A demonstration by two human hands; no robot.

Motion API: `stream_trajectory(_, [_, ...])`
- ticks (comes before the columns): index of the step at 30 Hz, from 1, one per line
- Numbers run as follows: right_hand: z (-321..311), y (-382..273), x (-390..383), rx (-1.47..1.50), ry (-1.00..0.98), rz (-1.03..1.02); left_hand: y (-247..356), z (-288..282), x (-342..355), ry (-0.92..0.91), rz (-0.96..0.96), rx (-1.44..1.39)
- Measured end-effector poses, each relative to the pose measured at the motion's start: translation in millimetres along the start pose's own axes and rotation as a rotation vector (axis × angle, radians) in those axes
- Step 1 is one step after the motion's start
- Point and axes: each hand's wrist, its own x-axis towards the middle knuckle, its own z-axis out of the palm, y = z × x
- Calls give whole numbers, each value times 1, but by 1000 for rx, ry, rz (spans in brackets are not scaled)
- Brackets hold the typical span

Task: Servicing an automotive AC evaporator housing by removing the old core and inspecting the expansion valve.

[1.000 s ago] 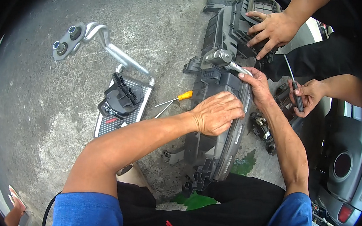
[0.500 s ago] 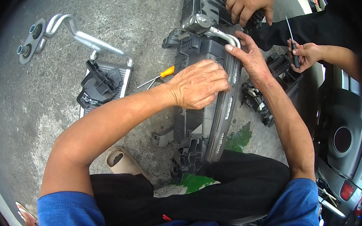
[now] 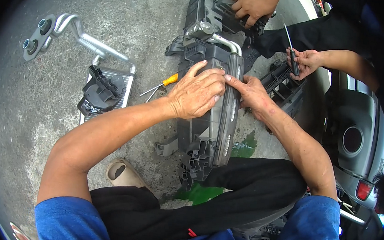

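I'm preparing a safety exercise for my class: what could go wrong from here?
The left hand and right hand are close together at the grey unit, so either might get pinched.
A co-worker's hand holds a screwdriver with its blade exposed; a slip could cut someone.
The green patch on the floor might be slippery, if wet.

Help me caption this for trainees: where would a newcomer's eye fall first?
Likely the left hand and right hand, together at centre over a long dark plastic housing. Next, the yellow-handled tool on the concrete left of them, and vivid green patches near the housing's lower end.
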Motion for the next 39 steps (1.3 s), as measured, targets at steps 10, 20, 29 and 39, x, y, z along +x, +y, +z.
stream_trajectory(10, [-7, -9, 4, -159, 138, 40, -2, 2, -1, 0, -26, -39])
stream_trajectory(20, [-10, -24, 17, -173, 128, 17, 3, -3, -3, -9, -38, 23])
stream_trajectory(29, [-14, -37, 93, -461, 263, -224, 15, -10, -1, -26, -45, 97])
stream_trajectory(39, [-21, -49, 86, -297, 98, -234, 13, -10, -3, -33, -78, 67])
